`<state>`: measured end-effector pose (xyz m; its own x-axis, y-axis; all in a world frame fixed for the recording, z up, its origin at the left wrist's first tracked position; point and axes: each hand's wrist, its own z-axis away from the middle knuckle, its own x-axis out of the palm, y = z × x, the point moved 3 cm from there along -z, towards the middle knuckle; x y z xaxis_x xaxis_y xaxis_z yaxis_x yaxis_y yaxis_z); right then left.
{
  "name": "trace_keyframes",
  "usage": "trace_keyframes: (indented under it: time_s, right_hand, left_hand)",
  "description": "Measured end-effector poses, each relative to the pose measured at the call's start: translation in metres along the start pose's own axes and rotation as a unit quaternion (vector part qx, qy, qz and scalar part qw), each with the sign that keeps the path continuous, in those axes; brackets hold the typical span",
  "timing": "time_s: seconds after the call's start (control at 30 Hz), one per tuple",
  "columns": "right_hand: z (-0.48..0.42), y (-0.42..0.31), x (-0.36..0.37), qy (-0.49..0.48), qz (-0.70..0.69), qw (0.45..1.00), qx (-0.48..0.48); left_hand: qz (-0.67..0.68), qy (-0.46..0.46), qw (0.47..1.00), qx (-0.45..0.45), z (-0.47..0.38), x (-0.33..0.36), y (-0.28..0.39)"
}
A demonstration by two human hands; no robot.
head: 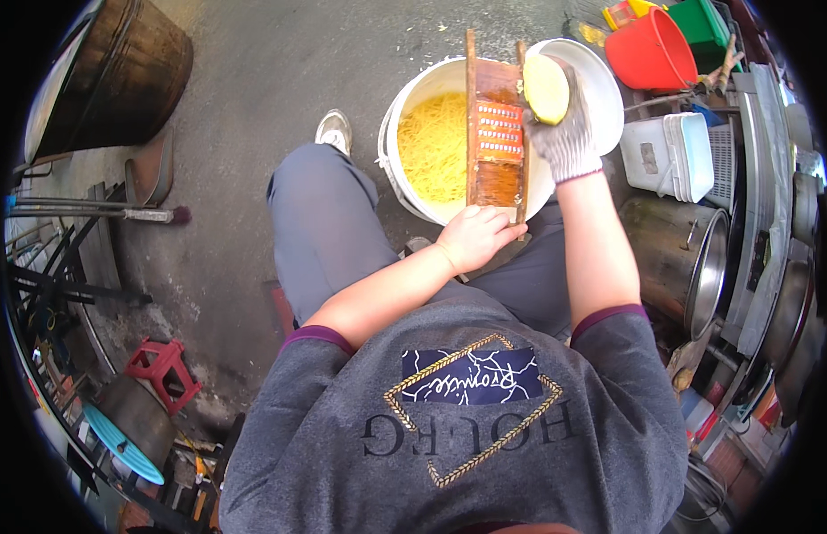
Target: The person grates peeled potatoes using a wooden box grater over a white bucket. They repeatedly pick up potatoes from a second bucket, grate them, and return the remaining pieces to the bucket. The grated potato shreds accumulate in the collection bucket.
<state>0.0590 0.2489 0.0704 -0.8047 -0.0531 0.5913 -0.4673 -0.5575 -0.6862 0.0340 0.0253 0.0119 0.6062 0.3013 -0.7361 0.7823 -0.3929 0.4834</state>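
A wooden-framed grater (499,180) with a metal-toothed orange plate lies across a white bucket (394,123). Yellow shreds (432,143) fill much of what shows inside the bucket. At the grater's near end, my bare left hand (477,233) presses on the wood with its fingers over the end. My right hand (570,133), in a grey-and-white knit glove, grips a peeled yellow piece (547,90), perhaps a sweet potato, beside the frame's right rail. Behind that hand stands a white basin (610,87), its contents mostly hidden.
A red bucket (647,53), stacked white square pails (667,157) and a large metal pot (677,260) line the right side. On the left are a wooden tub (143,73), a brush (153,215), a red plastic stool (163,374) and a pot with a turquoise lid (120,440).
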Motion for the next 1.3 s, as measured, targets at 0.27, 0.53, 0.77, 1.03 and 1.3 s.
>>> trace_keyframes:
  time_s: [0.27,0.53,0.77,1.03,1.3]
  right_hand:
    - [0.066,0.004,-0.022,-0.120,-0.071,0.983,0.120]
    - [0.099,0.009,-0.020,-0.030,0.627,0.746,-0.225]
    - [0.076,0.024,0.008,-0.060,0.805,0.432,-0.403]
    - [0.067,0.006,-0.006,-0.090,0.820,0.510,-0.242]
    - [0.022,0.001,0.037,0.014,0.834,0.501,-0.231]
  left_hand:
    - [-0.023,0.002,1.000,0.004,-0.001,-0.003,0.001]
    - [0.000,-0.004,1.000,-0.004,-0.001,-0.001,0.001]
    - [0.001,0.017,1.000,-0.002,0.000,0.001,0.003]
    - [0.014,-0.017,1.000,-0.012,0.000,0.003,0.004]
    - [0.007,-0.013,1.000,-0.006,0.002,0.002,0.003]
